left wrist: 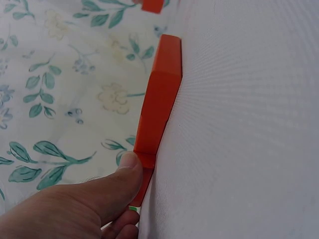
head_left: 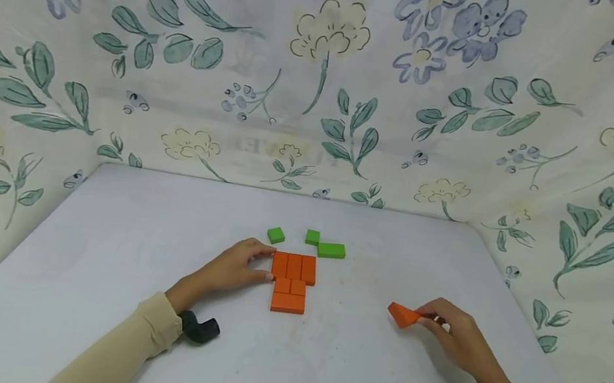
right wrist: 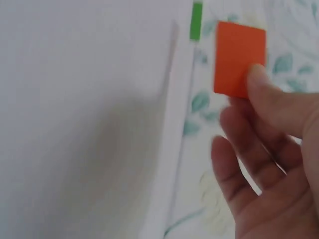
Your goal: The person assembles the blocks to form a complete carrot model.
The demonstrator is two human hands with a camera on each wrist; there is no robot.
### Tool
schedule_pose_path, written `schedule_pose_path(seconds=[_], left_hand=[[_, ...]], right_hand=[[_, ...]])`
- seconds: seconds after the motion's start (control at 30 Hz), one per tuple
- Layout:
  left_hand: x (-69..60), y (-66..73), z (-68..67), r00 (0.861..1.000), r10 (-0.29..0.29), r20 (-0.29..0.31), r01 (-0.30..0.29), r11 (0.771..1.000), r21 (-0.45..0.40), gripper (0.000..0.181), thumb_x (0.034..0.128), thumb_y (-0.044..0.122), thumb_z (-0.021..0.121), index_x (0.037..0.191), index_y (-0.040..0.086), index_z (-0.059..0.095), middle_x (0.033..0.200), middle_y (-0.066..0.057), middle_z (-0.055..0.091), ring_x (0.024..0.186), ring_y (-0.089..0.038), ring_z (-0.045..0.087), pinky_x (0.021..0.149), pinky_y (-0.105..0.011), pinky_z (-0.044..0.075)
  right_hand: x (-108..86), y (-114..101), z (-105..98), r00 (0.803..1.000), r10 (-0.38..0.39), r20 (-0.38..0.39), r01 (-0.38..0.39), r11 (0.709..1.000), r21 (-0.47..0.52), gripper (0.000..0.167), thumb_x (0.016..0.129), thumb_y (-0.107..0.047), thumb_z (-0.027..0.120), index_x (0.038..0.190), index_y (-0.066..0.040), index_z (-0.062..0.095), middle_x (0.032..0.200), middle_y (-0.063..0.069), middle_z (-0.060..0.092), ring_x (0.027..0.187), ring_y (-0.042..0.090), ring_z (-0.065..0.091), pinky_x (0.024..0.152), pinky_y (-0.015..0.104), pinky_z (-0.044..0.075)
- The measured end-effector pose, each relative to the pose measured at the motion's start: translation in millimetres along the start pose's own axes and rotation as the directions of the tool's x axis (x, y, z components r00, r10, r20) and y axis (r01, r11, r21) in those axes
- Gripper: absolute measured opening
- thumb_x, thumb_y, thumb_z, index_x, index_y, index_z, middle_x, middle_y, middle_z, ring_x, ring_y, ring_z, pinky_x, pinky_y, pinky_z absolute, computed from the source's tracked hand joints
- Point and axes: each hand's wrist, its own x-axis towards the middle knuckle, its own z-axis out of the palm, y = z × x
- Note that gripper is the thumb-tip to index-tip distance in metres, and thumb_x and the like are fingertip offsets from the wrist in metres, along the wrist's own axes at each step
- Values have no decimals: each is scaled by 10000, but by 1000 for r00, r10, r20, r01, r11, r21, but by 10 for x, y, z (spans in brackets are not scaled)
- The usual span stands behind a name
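On the white table lies a T-like group of flat orange blocks (head_left: 293, 267), several fitted edge to edge. My left hand (head_left: 241, 266) is at the group's left side, thumb at the near corner and index fingertip at the far corner of the leftmost upper block (head_left: 279, 266). In the left wrist view my thumb (left wrist: 130, 167) touches the orange side; the far fingertip's contact is hidden. To the right, my right hand (head_left: 455, 333) pinches a separate flat orange block (right wrist: 239, 57) between thumb and fingers. That block is tilted and held above the table.
Behind the orange group lie a small green block (head_left: 276, 235), another small green block (head_left: 312, 237) and a longer green block (head_left: 331, 250). The white table (head_left: 161, 209) is bordered by floral cloth (head_left: 256, 131) at the back and sides.
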Motion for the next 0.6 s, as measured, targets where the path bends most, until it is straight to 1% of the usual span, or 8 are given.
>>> schedule_pose_path(seconds=[0.07,0.1,0.2,0.33,0.43,0.53,0.6], left_hand=[[-7,0,-5,1000,3,-4,-3,1000,5,592,887,348,761,1405,136,568,1260,-45,598,1190,-221,555,1049,-466,461],[-8,-2,-7,1000,6,-8,-6,1000,7,591,885,343,764,1403,133,571,1257,-47,600,1189,-224,557,1048,-468,462],[-4,-11,-9,1000,17,-13,-17,1000,15,586,885,336,766,1399,133,573,1249,-45,602,1185,-222,558,1045,-463,463],[10,-23,1,1000,23,-9,-22,1000,18,591,889,351,760,1406,139,567,1248,-38,599,1183,-214,554,1040,-456,464],[15,-30,12,1000,15,-8,-15,1000,13,595,887,356,762,1407,142,568,1241,-36,598,1178,-211,553,1036,-455,464],[16,-33,21,1000,10,-9,-10,1000,14,594,886,359,761,1406,145,570,1241,-34,597,1178,-208,551,1036,-454,464],[15,-31,26,1000,8,-8,-7,1000,11,595,887,360,760,1407,146,569,1247,-34,597,1183,-210,550,1040,-456,462]], right_hand=[[57,-106,41,998,-56,-32,56,998,24,300,767,73,781,954,-144,695,884,-87,658,772,-2,539,653,146,481],[86,-167,61,996,-75,-43,76,996,39,309,763,78,782,955,-148,695,880,-89,650,766,3,531,633,142,465],[172,-361,121,993,-109,-55,112,991,71,311,763,64,790,951,-166,701,873,-97,650,752,5,519,578,146,430],[287,-590,191,994,-106,-29,108,989,96,271,784,16,794,956,-177,713,875,-104,671,752,1,529,589,166,465],[387,-714,245,993,-115,7,113,986,126,249,797,7,788,967,-161,720,886,-91,684,767,7,549,639,184,510],[495,-812,312,988,-150,29,143,976,162,241,800,18,782,978,-135,727,900,-66,696,773,18,559,643,182,514],[565,-872,368,982,-187,39,176,966,189,234,800,26,780,981,-114,730,906,-44,701,777,32,566,651,184,521]])
